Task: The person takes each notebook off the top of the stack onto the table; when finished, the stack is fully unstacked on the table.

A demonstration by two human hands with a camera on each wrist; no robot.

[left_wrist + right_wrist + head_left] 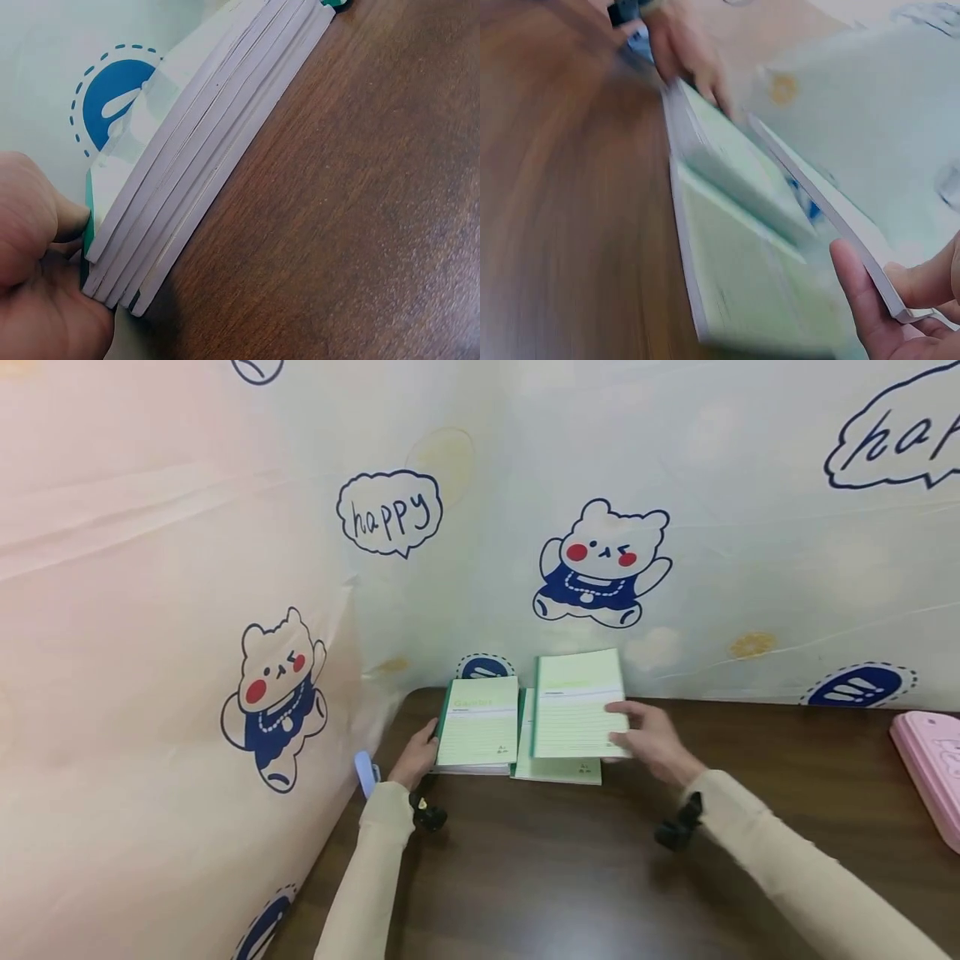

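My right hand (651,739) pinches a pale green notebook (577,706) by its right edge, thumb on one face and fingers on the other. In the right wrist view this held notebook (825,199) is lifted and tilted over the others. Below it a second notebook (558,770) lies flat on the table, partly covered from above. To its left is a stack of several notebooks (477,727) with green spines. My left hand (416,756) touches the stack's spine side. Up close, the left wrist view shows the stack's page edges (202,150) slightly uneven, with fingers against the green spine.
The dark brown wooden table (525,860) meets a patterned cloth (480,568) at the back and left. A light blue object (366,772) stands by the left edge, near my left wrist. At the far right lies a pink case (930,768).
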